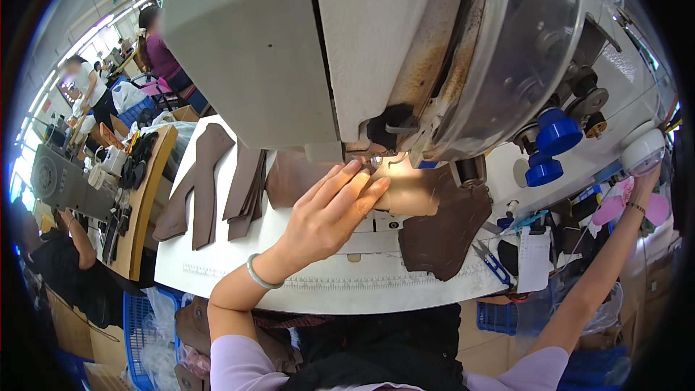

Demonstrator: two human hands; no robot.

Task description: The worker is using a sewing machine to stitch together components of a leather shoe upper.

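My left hand [329,206] lies with its fingers stretched out beside the needle area of a large sewing machine [253,43]. Its fingertips press on a brown leather-like piece [289,174], lit by the machine's lamp near the presser foot. At the far right, my right hand [643,179] is at the machine's white handwheel [643,150]; its fingers curl against the wheel and are partly hidden. A darker brown cut piece [445,239] rests on the white table right of the needle.
Several brown strips [206,188] lie at the table's left. Blue-handled snips [494,264] and a white card [534,259] are near the right edge. Blue tension knobs [557,132] jut from the machine. A blue basket [148,326] stands below left. Other people work at the back left.
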